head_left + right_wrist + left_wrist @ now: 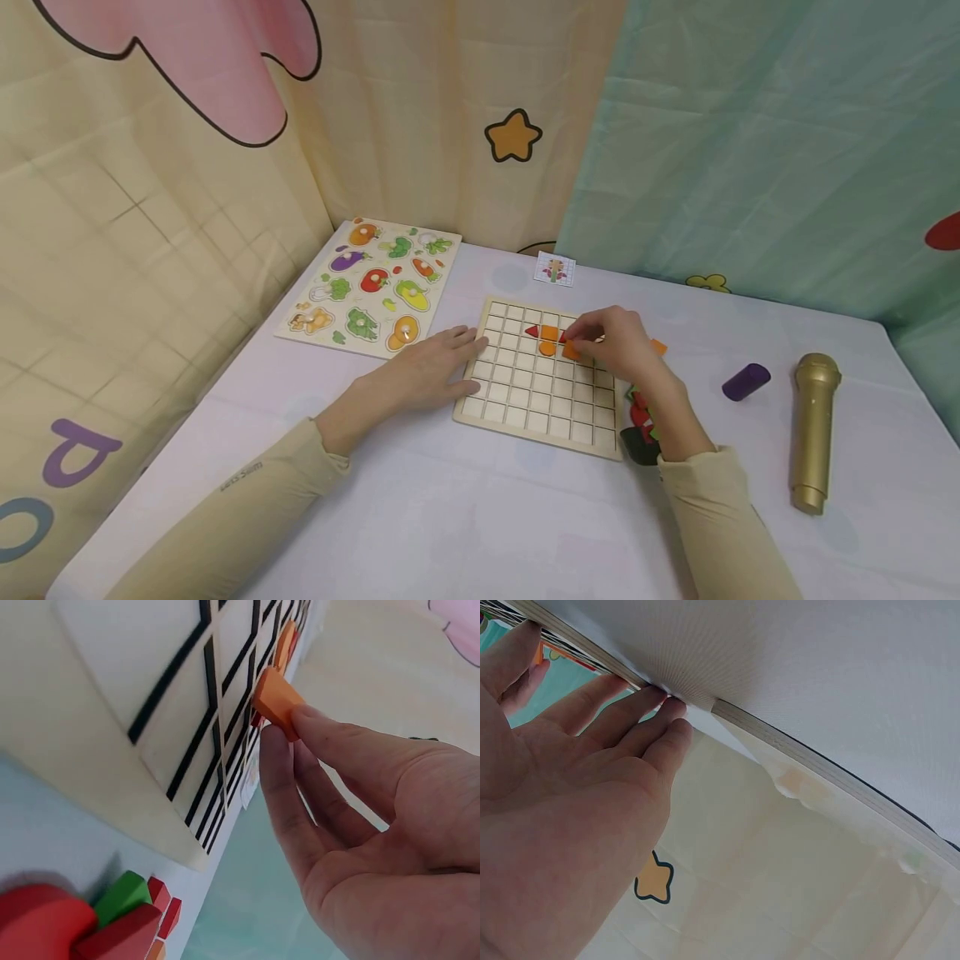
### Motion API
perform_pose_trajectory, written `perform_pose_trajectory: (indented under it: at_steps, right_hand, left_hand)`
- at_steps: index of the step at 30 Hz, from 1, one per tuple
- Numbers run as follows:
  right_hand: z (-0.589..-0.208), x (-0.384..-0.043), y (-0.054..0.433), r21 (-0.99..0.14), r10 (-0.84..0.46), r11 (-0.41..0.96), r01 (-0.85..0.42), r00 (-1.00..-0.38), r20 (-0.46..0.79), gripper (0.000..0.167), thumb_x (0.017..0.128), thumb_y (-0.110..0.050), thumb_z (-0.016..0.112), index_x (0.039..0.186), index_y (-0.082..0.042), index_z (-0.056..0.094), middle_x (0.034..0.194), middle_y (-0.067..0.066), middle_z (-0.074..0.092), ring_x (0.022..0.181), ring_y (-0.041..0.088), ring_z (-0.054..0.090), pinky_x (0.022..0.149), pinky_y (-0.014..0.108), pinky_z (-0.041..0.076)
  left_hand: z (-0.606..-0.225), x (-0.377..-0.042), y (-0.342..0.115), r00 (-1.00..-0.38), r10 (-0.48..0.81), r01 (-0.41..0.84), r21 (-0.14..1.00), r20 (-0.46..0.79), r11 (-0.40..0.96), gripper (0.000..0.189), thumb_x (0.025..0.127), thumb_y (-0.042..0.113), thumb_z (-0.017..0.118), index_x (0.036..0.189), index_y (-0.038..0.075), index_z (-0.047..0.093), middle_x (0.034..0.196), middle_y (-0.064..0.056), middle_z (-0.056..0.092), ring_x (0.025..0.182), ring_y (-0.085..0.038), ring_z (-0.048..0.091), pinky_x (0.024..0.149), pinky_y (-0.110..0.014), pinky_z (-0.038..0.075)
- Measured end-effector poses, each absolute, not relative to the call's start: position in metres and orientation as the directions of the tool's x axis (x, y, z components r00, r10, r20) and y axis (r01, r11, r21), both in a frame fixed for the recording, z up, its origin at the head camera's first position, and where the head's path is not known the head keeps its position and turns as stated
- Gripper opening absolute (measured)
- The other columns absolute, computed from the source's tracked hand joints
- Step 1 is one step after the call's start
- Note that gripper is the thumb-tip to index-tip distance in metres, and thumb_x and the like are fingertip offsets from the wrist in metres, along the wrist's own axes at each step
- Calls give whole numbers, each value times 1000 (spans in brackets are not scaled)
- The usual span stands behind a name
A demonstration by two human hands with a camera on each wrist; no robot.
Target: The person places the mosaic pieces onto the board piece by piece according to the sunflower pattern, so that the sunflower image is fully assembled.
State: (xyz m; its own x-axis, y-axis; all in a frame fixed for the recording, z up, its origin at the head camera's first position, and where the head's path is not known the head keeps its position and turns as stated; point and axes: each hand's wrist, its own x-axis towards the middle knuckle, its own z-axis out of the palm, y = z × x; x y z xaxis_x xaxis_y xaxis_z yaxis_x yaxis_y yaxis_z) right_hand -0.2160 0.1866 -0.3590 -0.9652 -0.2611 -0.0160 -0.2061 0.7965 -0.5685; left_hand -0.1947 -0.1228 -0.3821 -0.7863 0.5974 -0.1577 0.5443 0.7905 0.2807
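Observation:
A light wooden grid board [542, 435] lies flat in front of the person. Its left edge is under the fingers of the left hand [420, 367], which are stretched out; the left wrist view shows fingertips at the edge of the board. Over the upper right of the grid, the right hand [621, 340] pinches an orange block [276, 699] between thumb and fingers. Beside that block on the grid are a red triangle [532, 332], an orange square [550, 332] and an orange round piece [547, 348]. Another red piece [563, 337] is partly hidden by the right fingers.
Several loose red and green pieces [640, 414] lie right of the board, partly behind the right forearm. A vegetable puzzle [444, 254] stands at the back left, a small picture card [555, 269] behind the grid. Farther right lie a purple cylinder [746, 382] and a gold microphone [814, 433].

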Motion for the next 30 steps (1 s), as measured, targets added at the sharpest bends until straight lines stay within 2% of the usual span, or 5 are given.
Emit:
perform_pose_trajectory:
  at_steps: [6, 11, 22, 30]
  right_hand:
    - [-362, -216, 183, -580, -275, 783, -225, -961, 2, 9, 97, -5, 75, 103, -8, 80, 97, 7, 79, 94, 25, 71, 87, 42, 54]
    - [-363, -217, 181, -568, -274, 790, -232, -962, 11, 6, 96, -4, 76, 100, -8, 79, 95, 7, 78, 93, 25, 71, 88, 43, 55]
    - [-363, -216, 178, -547, -262, 807, -224, -965, 9, 9, 96, -6, 77, 102, -10, 82, 99, 6, 80, 100, 28, 69, 93, 48, 56]
    - [-362, -217, 180, -551, -257, 806, -215, -966, 0, 11, 97, -6, 75, 104, -10, 83, 102, 6, 80, 104, 29, 68, 91, 48, 56]
  left_hand:
    - [-383, -195, -122, -787, 597, 545, 279, -157, 791, 75, 105, 45, 63, 166, 15, 33, 174, -9, 27, 163, -29, 22, 131, -48, 27]
    - [-383, -195, -122, -788, 595, 543, 277, -159, 793, 75, 105, 45, 63, 166, 14, 34, 174, -9, 27, 163, -29, 22, 131, -47, 27]
    - [-383, -195, -122, -787, 596, 540, 290, -157, 790, 75, 105, 44, 63, 167, 15, 33, 174, -10, 26, 163, -29, 21, 131, -48, 27]
    - [-382, -195, -122, -789, 593, 536, 293, -160, 792, 75, 105, 44, 63, 167, 15, 32, 175, -10, 25, 163, -29, 20, 131, -49, 26]
